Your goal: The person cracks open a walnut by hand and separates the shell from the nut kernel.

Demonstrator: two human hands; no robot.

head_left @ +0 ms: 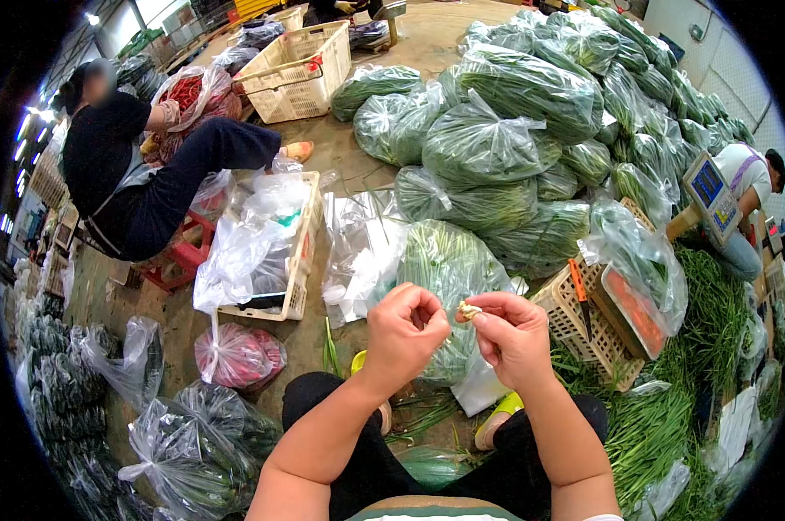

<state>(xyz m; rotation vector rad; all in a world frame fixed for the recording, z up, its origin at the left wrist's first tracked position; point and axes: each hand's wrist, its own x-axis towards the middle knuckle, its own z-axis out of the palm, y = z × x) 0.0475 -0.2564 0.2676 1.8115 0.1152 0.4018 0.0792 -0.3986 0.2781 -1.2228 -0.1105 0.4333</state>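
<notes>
My right hand point(516, 340) pinches a small crumpled, pale yellowish piece point(468, 311) between thumb and fingertips. Its exact kind I cannot make out. Beside it my left hand point(406, 337) is closed, thumb against curled fingers, and whether anything sits in that pinch is hidden. The two hands are raised close together but apart, above my knees. Just beyond and beneath them a clear plastic bag full of long green stalks point(453, 247) stands on the floor. Flat clear plastic bags point(358, 247) lie to its left.
Bagged greens point(514, 95) form a tall heap ahead. At right are a crate point(583, 343) with an orange-handled knife point(578, 282), a scale display point(712, 191) and loose green stalks point(644, 434). Left stand a crate of plastic bags point(301, 260) and a seated person point(115, 156). Another person point(753, 187) bends at right.
</notes>
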